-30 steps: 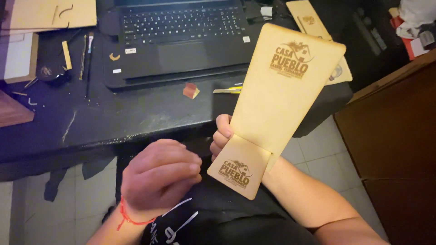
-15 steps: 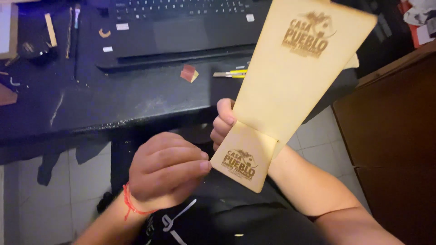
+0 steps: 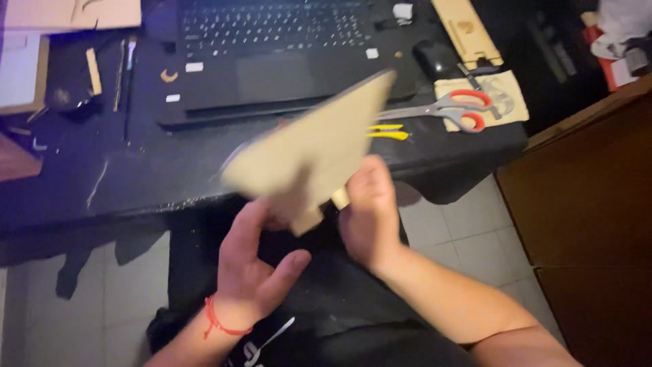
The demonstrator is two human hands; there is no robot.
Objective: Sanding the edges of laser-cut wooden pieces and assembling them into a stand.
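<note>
Both hands meet over my lap: my right hand [image 3: 370,207] is closed on the narrow lower end of the pale wooden panel [image 3: 312,153], fingers wrapped behind and thumb in front, while my left hand [image 3: 255,261] is spread open just under it, fingertips at its lower edge and thumb splayed — a cradle, I judge, rather than a grip. That panel is blurred and tilted nearly flat, its wide end hanging above the edge of the black desk [image 3: 136,180], held clear of the clutter there. On the desk, going down in size, I see a dark laptop [image 3: 272,58], a long wooden strip [image 3: 468,30] at the far right, red-handled scissors [image 3: 451,109] lying on a small pale cutout — handles toward me, easy to reach — and yellow slivers [image 3: 388,131] just beside the blades.
</note>
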